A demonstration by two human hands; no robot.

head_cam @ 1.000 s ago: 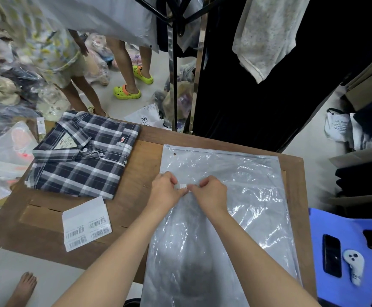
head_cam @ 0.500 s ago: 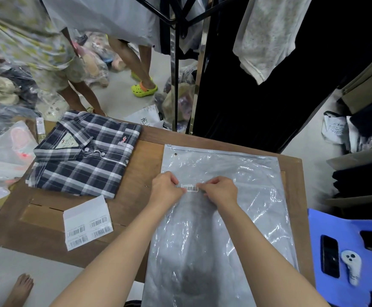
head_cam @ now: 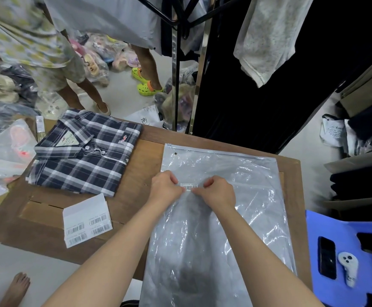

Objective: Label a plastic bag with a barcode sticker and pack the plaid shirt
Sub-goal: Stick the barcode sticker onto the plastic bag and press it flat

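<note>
A grey plastic bag (head_cam: 242,196) lies flat on the right half of the wooden table (head_cam: 149,151), its zip edge far from me. A small white barcode sticker (head_cam: 188,186) sits on the bag's upper middle. My left hand (head_cam: 166,187) and my right hand (head_cam: 219,191) are curled on the bag on either side of the sticker, fingertips touching its ends. The folded navy-and-white plaid shirt (head_cam: 85,151) rests at the table's far left, collar away from me. A white sheet of barcode stickers (head_cam: 85,220) lies near the front left.
A blue plastic stool (head_cam: 344,235) at the right carries a black phone (head_cam: 326,258) and a white controller (head_cam: 349,269). A clothes rack (head_cam: 176,63) with hanging garments stands behind the table. People's legs, a bare foot (head_cam: 16,289) and bagged goods crowd the floor at left.
My hands drew apart and exposed the barcode sticker on the bag, then closed in again on its two ends. The people behind the table shifted position.
</note>
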